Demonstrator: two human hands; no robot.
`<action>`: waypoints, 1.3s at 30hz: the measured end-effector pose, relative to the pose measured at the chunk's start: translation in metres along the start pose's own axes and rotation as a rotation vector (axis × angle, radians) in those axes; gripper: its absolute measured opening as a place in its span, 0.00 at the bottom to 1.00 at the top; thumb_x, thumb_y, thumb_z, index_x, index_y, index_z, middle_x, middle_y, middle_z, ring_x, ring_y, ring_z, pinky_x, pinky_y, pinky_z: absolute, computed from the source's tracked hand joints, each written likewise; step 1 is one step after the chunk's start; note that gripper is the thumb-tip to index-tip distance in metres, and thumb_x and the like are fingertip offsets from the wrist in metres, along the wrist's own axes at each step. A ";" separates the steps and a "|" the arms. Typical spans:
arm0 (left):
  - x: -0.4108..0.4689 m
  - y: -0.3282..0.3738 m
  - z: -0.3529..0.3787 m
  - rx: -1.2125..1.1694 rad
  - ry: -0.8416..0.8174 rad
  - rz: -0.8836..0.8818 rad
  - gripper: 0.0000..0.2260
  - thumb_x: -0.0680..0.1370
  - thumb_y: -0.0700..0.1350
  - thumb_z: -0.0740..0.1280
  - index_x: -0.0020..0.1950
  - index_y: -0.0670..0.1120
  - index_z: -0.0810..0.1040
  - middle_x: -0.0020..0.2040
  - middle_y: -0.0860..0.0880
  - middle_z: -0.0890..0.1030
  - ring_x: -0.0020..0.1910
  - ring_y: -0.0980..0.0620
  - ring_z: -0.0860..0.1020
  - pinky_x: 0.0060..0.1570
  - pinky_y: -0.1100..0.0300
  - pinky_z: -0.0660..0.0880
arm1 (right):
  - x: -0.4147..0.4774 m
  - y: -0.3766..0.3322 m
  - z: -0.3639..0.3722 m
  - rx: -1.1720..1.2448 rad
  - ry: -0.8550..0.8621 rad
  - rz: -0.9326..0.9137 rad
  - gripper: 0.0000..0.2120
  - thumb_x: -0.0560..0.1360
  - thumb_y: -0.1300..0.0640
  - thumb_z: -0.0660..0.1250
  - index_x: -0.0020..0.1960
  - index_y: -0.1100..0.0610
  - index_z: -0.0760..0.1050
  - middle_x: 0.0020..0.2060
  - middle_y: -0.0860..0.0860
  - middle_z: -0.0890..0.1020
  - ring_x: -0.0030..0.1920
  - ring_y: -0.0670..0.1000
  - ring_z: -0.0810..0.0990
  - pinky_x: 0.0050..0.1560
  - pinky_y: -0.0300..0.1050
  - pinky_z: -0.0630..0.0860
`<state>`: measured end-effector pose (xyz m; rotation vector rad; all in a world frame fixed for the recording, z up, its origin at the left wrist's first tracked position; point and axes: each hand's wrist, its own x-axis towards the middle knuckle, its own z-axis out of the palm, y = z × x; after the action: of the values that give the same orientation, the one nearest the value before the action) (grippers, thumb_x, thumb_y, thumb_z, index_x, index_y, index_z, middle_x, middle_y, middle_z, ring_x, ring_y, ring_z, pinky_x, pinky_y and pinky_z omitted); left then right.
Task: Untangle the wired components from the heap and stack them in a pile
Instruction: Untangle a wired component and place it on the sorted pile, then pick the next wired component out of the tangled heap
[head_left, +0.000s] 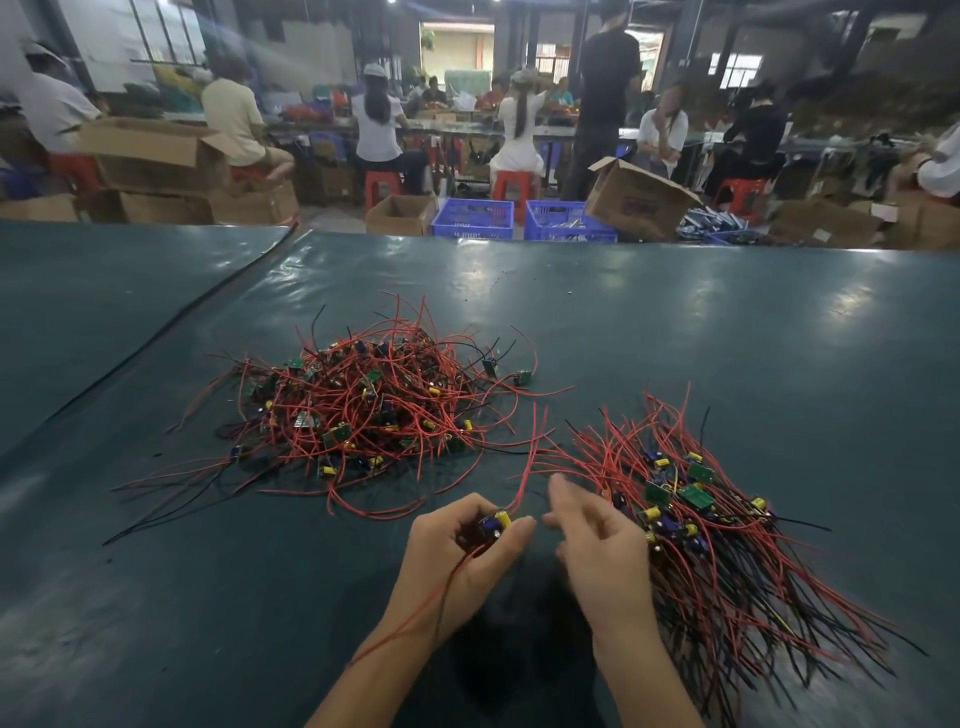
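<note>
A tangled heap (363, 410) of small circuit boards with red and black wires lies in the middle of the table. To the right lies a sorted pile (696, 525) of the same components, wires fanned toward the near right. My left hand (462, 551) grips one wired component (494, 524) with a yellow and a blue part; its red wire runs up toward the heap and another trails down over my wrist. My right hand (597, 545) hovers just right of it, blurred, fingers loosely spread, holding nothing I can see.
The table has a dark green cover (675, 322) with a seam at the left. Beyond its far edge stand cardboard boxes (636, 200), blue crates (472, 218) and red stools, with several seated people and one standing.
</note>
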<state>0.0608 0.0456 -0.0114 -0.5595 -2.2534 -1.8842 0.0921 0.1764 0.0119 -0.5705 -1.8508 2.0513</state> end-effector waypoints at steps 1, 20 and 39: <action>0.000 -0.002 -0.001 0.038 -0.002 0.028 0.12 0.69 0.59 0.72 0.33 0.53 0.75 0.26 0.56 0.74 0.26 0.62 0.70 0.29 0.67 0.66 | -0.003 0.001 0.003 -0.059 -0.072 -0.023 0.06 0.73 0.50 0.72 0.44 0.53 0.83 0.34 0.48 0.84 0.34 0.42 0.80 0.40 0.42 0.77; -0.007 0.000 -0.004 0.229 -0.169 0.163 0.10 0.77 0.49 0.65 0.57 0.57 0.79 0.37 0.56 0.80 0.35 0.54 0.78 0.39 0.57 0.76 | 0.005 -0.006 -0.025 -0.323 0.079 -0.378 0.06 0.69 0.58 0.77 0.43 0.50 0.82 0.36 0.47 0.83 0.36 0.43 0.80 0.38 0.28 0.73; 0.032 -0.045 -0.101 0.761 0.383 -0.157 0.19 0.75 0.41 0.71 0.65 0.50 0.77 0.64 0.49 0.76 0.62 0.44 0.70 0.63 0.46 0.67 | -0.018 0.023 0.015 -0.491 -0.397 -0.250 0.08 0.75 0.53 0.71 0.54 0.52 0.82 0.43 0.44 0.84 0.42 0.40 0.82 0.44 0.32 0.77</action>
<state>0.0018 -0.0535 -0.0214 0.0893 -2.5160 -0.9178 0.1013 0.1519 -0.0084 -0.0225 -2.5326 1.6311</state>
